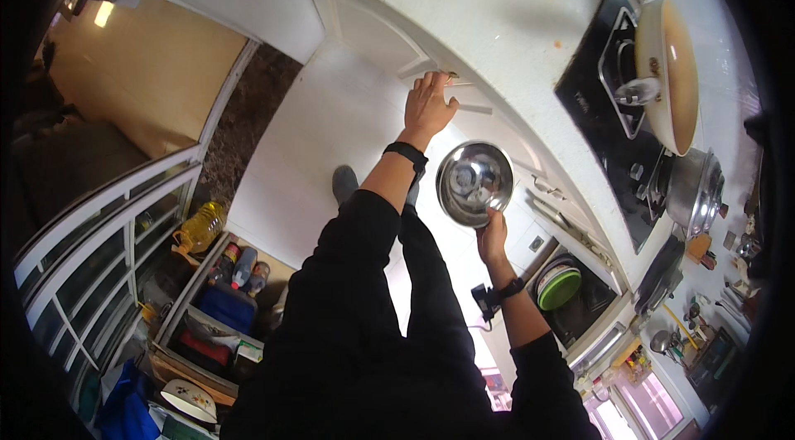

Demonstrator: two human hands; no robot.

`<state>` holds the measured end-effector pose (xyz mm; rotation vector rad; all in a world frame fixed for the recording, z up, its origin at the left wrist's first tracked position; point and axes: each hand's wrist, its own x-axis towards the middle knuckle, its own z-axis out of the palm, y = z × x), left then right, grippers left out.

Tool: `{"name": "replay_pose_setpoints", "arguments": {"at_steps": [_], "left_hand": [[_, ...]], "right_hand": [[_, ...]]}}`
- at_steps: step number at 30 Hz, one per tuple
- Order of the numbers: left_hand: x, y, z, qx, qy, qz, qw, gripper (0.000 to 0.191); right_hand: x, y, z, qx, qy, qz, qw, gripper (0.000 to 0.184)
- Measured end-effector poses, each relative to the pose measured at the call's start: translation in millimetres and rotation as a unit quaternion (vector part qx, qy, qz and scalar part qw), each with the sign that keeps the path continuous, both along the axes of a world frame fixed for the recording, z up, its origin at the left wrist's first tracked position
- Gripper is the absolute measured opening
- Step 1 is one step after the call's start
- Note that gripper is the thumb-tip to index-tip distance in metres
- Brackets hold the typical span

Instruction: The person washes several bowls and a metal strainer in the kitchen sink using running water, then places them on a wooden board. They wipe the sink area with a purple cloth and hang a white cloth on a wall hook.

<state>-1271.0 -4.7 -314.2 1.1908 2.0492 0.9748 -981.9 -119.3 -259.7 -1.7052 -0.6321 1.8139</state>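
My right hand (492,235) grips the rim of a shiny stainless steel bowl (475,183), which hangs over the floor with its inside facing the camera. Up at the edge of the white counter, my left hand (430,105) reaches to a small metal knob (453,75) on a white cabinet door (372,36); the fingertips are at the knob, and whether they grip it cannot be told. Right of the bowl, lower down, a cabinet compartment stands open, with a green bowl (559,289) and other basins stacked inside.
A gas stove (584,92) on the counter (515,36) bears a large pan (683,79) and a metal pot (687,191). At left are a sliding glass door (93,253), an oil bottle (203,227) and a shelf rack (180,309) with bottles. Cabinet doors border the floor.
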Motion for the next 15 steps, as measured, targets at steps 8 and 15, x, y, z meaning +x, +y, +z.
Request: {"name": "replay_pose_setpoints", "arguments": {"at_steps": [8, 15], "left_hand": [[-54.7, -203.5, -1.1, 0.054, 0.015, 0.178, 0.982, 0.06], [-123.3, -255.9, -16.9, 0.148, -0.099, 0.416, 0.892, 0.061]], "right_hand": [[-89.7, 15.9, 2.1, 0.082, -0.028, 0.202, 0.976, 0.034], [-199.0, 98.0, -62.4, 0.071, -0.033, 0.156, 0.985, 0.024]]}}
